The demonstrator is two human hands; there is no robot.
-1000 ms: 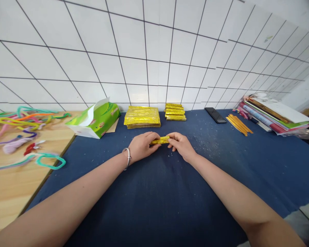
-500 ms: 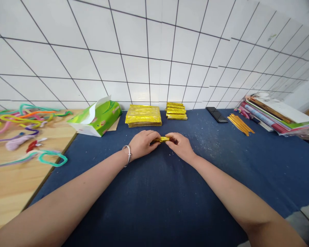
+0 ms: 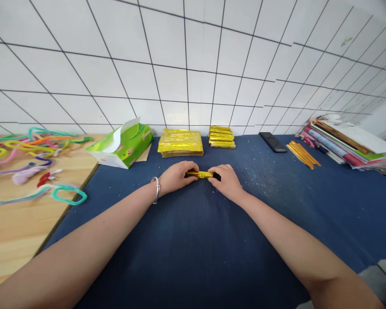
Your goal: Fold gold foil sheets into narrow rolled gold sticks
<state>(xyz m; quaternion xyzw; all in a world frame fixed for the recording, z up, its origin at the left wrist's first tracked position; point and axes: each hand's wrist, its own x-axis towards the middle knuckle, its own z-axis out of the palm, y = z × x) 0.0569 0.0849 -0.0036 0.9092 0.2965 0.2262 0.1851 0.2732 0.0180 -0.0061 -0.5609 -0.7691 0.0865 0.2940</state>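
A narrow strip of folded gold foil paper (image 3: 202, 174) lies level between my two hands, just above or on the dark blue cloth (image 3: 193, 240). My left hand (image 3: 179, 177), with a silver bracelet at its wrist, pinches the left end between thumb and fingers. At the other end my right hand (image 3: 227, 182) pinches the strip the same way. Both ends are partly covered by the fingers. Behind my left hand sits a stack of gold foil sheets (image 3: 180, 142). Farther right, a pile of narrow folded gold strips (image 3: 221, 137) rests by the wall.
A green tissue pack (image 3: 125, 146) stands left of the foil stack. Colourful fuzzy stems (image 3: 35, 146) spread over a wooden board (image 3: 16, 231). On the right are a black phone (image 3: 272, 142), flat orange-gold strips (image 3: 303, 154) and piled books (image 3: 347, 141). A tiled wall (image 3: 167, 81) rises behind.
My hands have moved slightly apart, so more of the gold strip shows between them. Both still pinch its ends. The view has shifted a little.
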